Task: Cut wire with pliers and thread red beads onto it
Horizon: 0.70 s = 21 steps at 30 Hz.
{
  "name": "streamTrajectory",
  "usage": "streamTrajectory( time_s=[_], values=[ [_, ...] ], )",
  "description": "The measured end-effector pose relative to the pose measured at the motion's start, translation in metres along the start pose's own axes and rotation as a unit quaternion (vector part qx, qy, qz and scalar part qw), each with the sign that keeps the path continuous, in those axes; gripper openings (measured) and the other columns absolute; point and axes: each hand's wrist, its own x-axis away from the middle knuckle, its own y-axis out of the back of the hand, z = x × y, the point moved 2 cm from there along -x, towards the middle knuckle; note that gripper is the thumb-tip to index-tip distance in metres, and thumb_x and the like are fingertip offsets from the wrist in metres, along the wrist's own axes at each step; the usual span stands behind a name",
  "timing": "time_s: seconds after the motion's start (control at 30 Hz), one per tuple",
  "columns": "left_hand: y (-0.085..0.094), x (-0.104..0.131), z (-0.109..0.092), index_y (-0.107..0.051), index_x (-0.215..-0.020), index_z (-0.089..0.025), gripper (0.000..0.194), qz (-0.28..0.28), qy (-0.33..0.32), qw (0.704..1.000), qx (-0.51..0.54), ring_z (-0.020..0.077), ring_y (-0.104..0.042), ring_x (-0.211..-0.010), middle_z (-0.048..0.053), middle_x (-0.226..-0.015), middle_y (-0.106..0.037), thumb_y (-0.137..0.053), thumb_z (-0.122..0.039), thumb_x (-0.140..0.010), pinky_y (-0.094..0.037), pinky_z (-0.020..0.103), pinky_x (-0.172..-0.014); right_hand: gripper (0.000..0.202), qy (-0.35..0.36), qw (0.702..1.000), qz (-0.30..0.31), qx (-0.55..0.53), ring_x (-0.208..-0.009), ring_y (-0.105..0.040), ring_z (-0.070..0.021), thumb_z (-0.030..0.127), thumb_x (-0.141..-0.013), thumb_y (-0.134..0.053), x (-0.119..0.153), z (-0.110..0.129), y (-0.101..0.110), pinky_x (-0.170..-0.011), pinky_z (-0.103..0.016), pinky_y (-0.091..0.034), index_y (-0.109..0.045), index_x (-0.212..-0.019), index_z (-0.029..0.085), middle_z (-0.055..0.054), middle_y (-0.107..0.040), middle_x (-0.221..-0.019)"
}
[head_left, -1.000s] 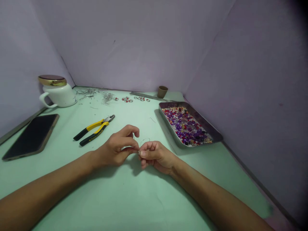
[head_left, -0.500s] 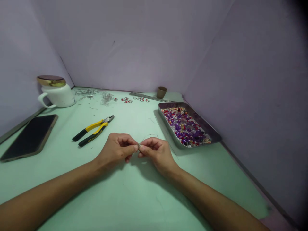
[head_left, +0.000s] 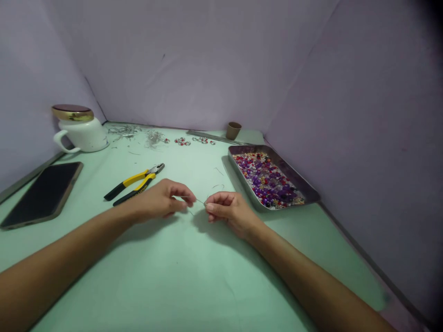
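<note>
My right hand [head_left: 230, 212] is closed in a pinch on a thin metal wire [head_left: 200, 201]; a tiny piece at its fingertips is too small to make out. From that pinch the wire runs left, passing by the fingers of my left hand [head_left: 166, 198]. On that left hand the thumb stands apart from the curled fingers, and a stretch of wire shows in the gap. Just beyond the left wrist lie pliers [head_left: 140, 180] with yellow and black handles.
To the right stands a metal tray [head_left: 313, 196] of mixed beads [head_left: 268, 180]. Small red-and-clear bead pieces [head_left: 182, 141], wire scraps [head_left: 154, 138] and a brown cup [head_left: 233, 131] sit at the back. On the left are a phone [head_left: 43, 193] and a white mug [head_left: 86, 134] with a gold-rimmed lid [head_left: 72, 112].
My hands have come apart from their shared pinch. The left hand moved left and away from me, its thumb parting from the fingers, while the right shifted slightly right.
</note>
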Motion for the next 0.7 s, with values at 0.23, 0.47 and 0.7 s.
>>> streamTrajectory(
  time_s=[0.23, 0.47, 0.7],
  values=[
    [0.011, 0.008, -0.004, -0.066, -0.074, -0.019, 0.012, -0.072, -0.108, 0.987, -0.091, 0.0069, -0.038, -0.043, -0.001, -0.059, -0.057, -0.059, -0.026, -0.068, -0.032, 0.020, -0.042, 0.007, -0.080, 0.980, 0.139, 0.117, -0.044, -0.051, -0.0071, 0.016, -0.061, -0.067, 0.006, 0.005, -0.002, -0.047, -0.020, -0.041, -0.063, -0.064, 0.012, 0.003, -0.056, -0.049],
    [-0.042, 0.034, -0.015, -0.050, -0.109, -0.020, 0.041, 0.017, -0.363, 0.903, -0.231, 0.0118, -0.053, -0.073, 0.007, -0.105, -0.057, -0.042, -0.004, -0.071, -0.043, 0.023, -0.063, 0.005, -0.068, 0.970, 0.171, 0.156, -0.046, -0.051, -0.0078, 0.014, -0.059, -0.065, 0.014, 0.006, -0.008, -0.048, -0.022, -0.042, -0.061, -0.062, 0.012, 0.003, -0.055, -0.052],
    [-0.026, 0.021, -0.011, -0.059, -0.079, -0.017, 0.024, -0.138, -0.089, 0.968, -0.189, 0.0095, -0.042, -0.048, -0.002, -0.059, -0.054, -0.056, -0.039, -0.071, -0.034, 0.022, -0.046, 0.006, -0.081, 0.968, 0.149, 0.183, -0.044, -0.048, -0.0068, 0.017, -0.060, -0.065, 0.010, 0.006, -0.006, -0.045, -0.020, -0.037, -0.061, -0.062, 0.012, 0.003, -0.054, -0.048]
  ],
)
